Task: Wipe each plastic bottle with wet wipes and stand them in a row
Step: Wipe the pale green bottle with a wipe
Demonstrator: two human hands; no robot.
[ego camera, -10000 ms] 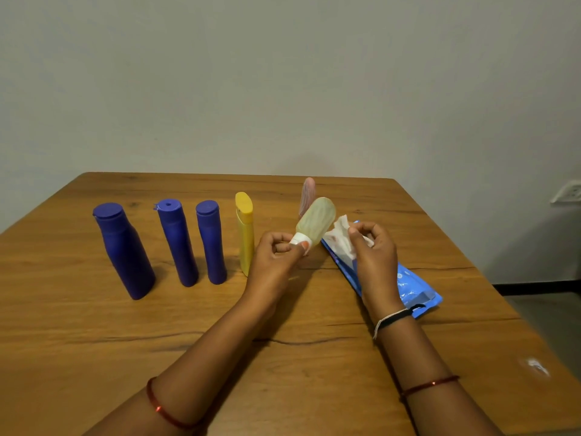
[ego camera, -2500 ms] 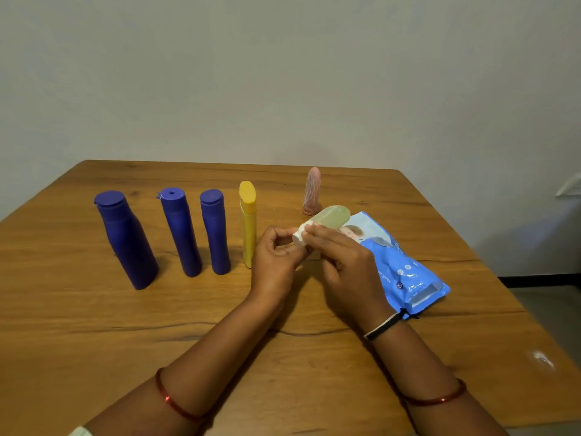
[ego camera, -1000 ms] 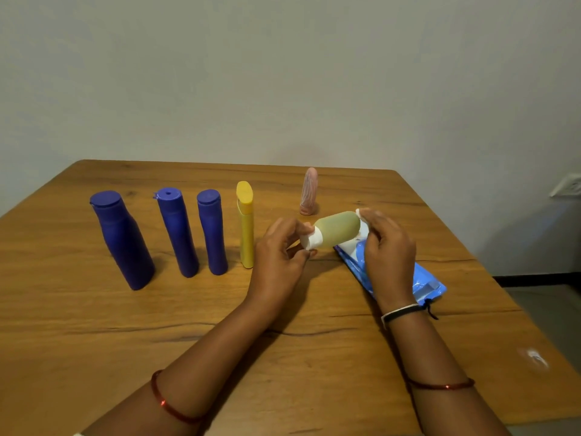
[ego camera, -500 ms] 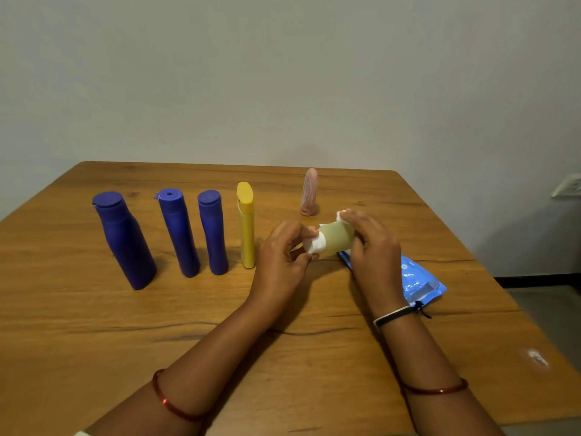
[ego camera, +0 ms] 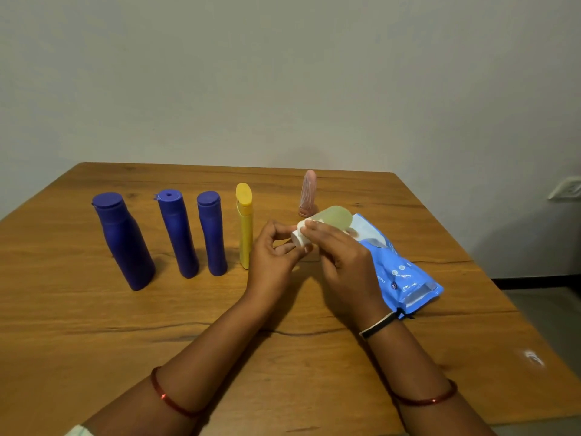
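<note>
pale green bottle (ego camera: 335, 217) tilts, white cap (ego camera: 298, 236) toward left hand (ego camera: 273, 256), both grips closed round it.

Both forearms reach forward and converge, each wearing a red bangle; the right wrist also carries a black-and-white band. The left hand (ego camera: 276, 256) pinches with curled fingers, thumb uppermost. The right hand (ego camera: 342, 259), back upward, curls its fingers toward the left.
</note>
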